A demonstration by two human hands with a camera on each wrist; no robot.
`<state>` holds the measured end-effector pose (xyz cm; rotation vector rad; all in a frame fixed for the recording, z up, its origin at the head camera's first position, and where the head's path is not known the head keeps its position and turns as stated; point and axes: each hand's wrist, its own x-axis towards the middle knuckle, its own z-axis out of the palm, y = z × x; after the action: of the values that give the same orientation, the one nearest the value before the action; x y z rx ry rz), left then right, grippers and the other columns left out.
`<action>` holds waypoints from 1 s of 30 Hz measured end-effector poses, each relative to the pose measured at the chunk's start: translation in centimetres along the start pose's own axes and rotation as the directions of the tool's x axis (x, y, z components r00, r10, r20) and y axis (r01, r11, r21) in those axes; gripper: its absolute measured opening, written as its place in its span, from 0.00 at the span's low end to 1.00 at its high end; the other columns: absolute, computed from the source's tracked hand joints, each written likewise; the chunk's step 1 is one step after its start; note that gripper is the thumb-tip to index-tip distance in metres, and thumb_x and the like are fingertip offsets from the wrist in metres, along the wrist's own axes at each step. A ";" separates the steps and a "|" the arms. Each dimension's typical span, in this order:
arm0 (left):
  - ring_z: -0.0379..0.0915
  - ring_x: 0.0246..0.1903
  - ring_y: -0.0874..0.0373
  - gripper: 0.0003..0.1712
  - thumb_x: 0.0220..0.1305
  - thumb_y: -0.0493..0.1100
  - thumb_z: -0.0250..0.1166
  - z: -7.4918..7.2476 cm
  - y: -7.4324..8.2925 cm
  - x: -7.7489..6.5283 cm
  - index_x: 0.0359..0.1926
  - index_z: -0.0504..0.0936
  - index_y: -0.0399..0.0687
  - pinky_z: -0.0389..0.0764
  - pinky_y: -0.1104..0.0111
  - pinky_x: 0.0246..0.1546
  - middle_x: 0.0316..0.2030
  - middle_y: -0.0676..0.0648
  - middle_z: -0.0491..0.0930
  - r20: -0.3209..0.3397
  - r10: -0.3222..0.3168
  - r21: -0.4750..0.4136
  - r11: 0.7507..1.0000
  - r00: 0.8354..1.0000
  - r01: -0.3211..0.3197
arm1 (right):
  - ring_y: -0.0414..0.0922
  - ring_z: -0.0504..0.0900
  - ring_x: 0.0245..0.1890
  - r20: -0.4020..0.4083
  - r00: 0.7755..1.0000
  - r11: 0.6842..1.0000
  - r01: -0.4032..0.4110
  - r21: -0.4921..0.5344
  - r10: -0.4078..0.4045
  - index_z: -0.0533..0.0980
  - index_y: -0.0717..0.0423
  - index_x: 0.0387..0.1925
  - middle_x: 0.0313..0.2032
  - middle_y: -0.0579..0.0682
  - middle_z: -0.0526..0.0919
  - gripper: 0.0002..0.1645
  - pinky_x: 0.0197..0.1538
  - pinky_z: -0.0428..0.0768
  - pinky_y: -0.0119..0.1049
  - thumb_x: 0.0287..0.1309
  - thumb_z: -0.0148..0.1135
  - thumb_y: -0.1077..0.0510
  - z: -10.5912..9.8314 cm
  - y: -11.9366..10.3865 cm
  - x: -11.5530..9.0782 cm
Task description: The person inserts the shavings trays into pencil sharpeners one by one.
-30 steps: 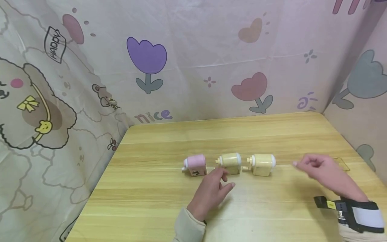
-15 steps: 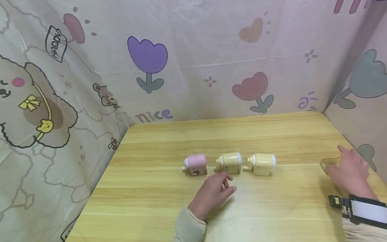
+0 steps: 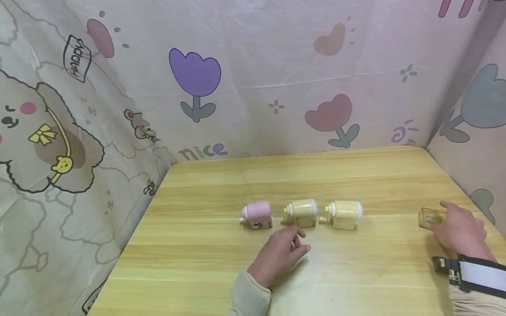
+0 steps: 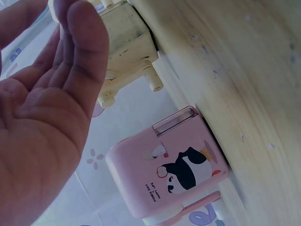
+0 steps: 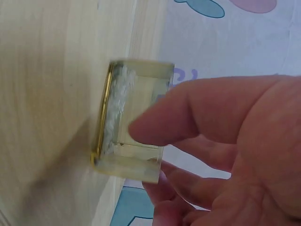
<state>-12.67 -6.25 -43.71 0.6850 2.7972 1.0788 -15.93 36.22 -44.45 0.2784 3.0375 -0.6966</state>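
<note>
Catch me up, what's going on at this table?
A person's right hand grips a clear yellowish box at the right side of the table; whether it is lifted is hard to tell. The left hand holds nothing and is just in front of the row, close to the middle yellow device. A pink device stands to its left and another yellow device to its right.

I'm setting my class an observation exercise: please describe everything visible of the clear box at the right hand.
The clear box is rectangular, see-through and pale yellow, and looks like plastic. A darker golden edge runs along one side, with whitish streaks beside it. The right hand holds it between thumb and fingers, near the right edge of the table, to the right of the sharpeners and apart from them. I cannot tell whether it touches the table.
</note>
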 end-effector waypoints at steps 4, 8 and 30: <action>0.67 0.25 0.70 0.16 0.63 0.50 0.62 0.0 0.0 0.0 0.47 0.78 0.46 0.71 0.76 0.30 0.26 0.63 0.71 0.009 -0.008 -0.002 1.000 1.000 0.008 | 0.79 0.56 0.49 0.003 1.000 0.999 0.028 -0.018 -0.028 0.51 0.75 0.64 0.55 0.84 0.58 0.42 0.45 0.57 0.70 0.53 0.55 0.60 -0.1 0.3 0.1; 0.67 0.25 0.70 0.16 0.63 0.50 0.63 0.1 -0.1 0.0 0.46 0.78 0.46 0.71 0.76 0.30 0.26 0.63 0.71 0.015 -0.008 -0.003 1.000 1.000 0.008 | 0.79 0.59 0.49 0.029 0.998 0.998 0.060 -0.020 -0.059 0.55 0.78 0.60 0.53 0.85 0.59 0.37 0.49 0.57 0.71 0.53 0.54 0.60 -0.1 0.6 0.2; 0.68 0.25 0.71 0.14 0.63 0.50 0.62 0.0 -0.2 -0.1 0.45 0.79 0.47 0.71 0.77 0.32 0.25 0.63 0.71 0.025 0.001 -0.003 1.000 1.000 -0.001 | 0.75 0.66 0.47 0.081 0.989 0.992 0.123 0.029 -0.125 0.62 0.73 0.58 0.52 0.80 0.67 0.39 0.44 0.68 0.66 0.59 0.59 0.46 0.0 -0.1 0.3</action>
<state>-12.67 -6.43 -43.89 0.6946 2.7733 1.0672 -16.24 36.12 -44.44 0.0592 2.9896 -0.7327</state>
